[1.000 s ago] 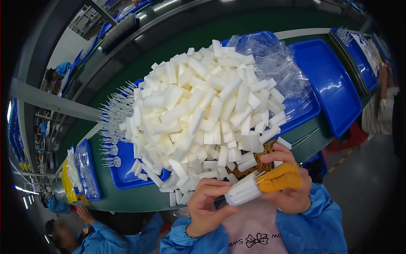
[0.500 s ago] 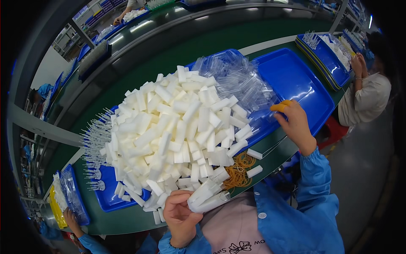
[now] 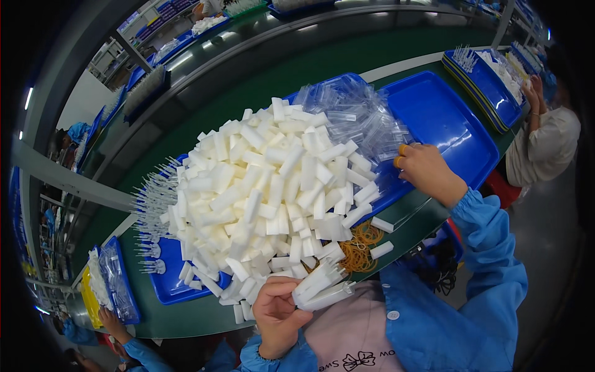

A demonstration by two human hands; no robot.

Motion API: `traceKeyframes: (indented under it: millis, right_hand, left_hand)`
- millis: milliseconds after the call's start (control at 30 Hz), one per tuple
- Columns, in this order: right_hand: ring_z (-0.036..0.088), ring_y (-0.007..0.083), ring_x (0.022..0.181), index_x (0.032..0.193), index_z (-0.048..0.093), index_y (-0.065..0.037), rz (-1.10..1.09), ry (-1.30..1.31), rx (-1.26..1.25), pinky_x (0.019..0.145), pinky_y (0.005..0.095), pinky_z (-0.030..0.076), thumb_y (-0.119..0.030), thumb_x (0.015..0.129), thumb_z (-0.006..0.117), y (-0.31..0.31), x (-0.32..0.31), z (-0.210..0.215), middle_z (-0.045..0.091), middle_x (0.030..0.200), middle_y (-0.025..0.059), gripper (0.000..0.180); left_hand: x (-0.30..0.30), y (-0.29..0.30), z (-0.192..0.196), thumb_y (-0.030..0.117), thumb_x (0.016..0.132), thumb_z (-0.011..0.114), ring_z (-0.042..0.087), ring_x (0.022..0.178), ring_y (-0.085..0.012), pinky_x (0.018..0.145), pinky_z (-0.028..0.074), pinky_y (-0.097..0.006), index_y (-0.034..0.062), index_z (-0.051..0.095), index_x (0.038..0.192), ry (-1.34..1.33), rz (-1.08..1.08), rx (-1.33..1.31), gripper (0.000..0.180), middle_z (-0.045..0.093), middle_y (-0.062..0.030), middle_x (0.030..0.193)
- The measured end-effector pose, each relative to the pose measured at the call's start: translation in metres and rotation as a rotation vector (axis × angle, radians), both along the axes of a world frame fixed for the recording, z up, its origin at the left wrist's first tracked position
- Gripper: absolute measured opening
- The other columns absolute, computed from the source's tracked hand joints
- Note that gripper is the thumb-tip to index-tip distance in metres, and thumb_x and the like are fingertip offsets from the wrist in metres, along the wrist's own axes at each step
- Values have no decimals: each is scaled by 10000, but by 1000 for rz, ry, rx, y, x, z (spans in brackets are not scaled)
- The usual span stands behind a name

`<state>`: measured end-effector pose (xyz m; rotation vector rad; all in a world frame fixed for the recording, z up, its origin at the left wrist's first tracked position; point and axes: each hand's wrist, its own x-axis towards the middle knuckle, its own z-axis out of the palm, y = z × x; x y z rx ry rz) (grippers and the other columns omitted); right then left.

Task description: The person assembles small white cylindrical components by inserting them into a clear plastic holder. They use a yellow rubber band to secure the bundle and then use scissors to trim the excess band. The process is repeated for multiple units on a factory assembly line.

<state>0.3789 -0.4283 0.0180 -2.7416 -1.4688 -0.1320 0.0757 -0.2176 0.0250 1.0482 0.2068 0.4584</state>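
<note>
My left hand (image 3: 282,316) is closed around a small bundle of white foam blocks in clear plastic sleeves (image 3: 321,288), just in front of my body. My right hand (image 3: 427,170), with orange finger cots (image 3: 401,155) on its fingertips, is at the right edge of a heap of clear plastic pieces (image 3: 356,118). Its fingers are bent inward; whatever lies between them is too small to make out. Between the hands rises a large pile of white foam blocks (image 3: 266,180). Tan rubber bands (image 3: 359,248) lie by the pile's near right edge, beside two loose foam blocks.
A blue tray (image 3: 446,118) extends right of the plastic heap. Many thin white stemmed parts (image 3: 155,204) stand left of the foam, by another blue tray (image 3: 167,279). Everything rests on a green table (image 3: 204,325). A co-worker (image 3: 545,139) sits at the right; another person's hand (image 3: 114,322) is lower left.
My right hand has drawn slightly left against the clear plastic heap, its fingers curling in. My left hand still holds its bundle. The whole view has shifted a little.
</note>
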Motion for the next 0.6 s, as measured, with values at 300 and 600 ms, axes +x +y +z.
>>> traceKeyframes:
  millis: [300,600]
  right_hand:
    - [646,156,812,1081,568,47,-284,960,1153,729,265,511,13,838,515,1,-83,25,642,946,96,251]
    - [634,163,841,1091,549,50,-98,1215,1497,782,293,517,75,818,529,30,-151,24,635,961,130,275]
  left_hand:
    - [3,2,-1,-69,679,735,567,1013,-217,916,454,-345,-42,529,1062,-6,-33,-5,435,526,-148,1096]
    - [-8,-2,-4,22,601,838,562,970,-212,830,462,-321,9,612,1001,36,121,519,459,559,-150,1063]
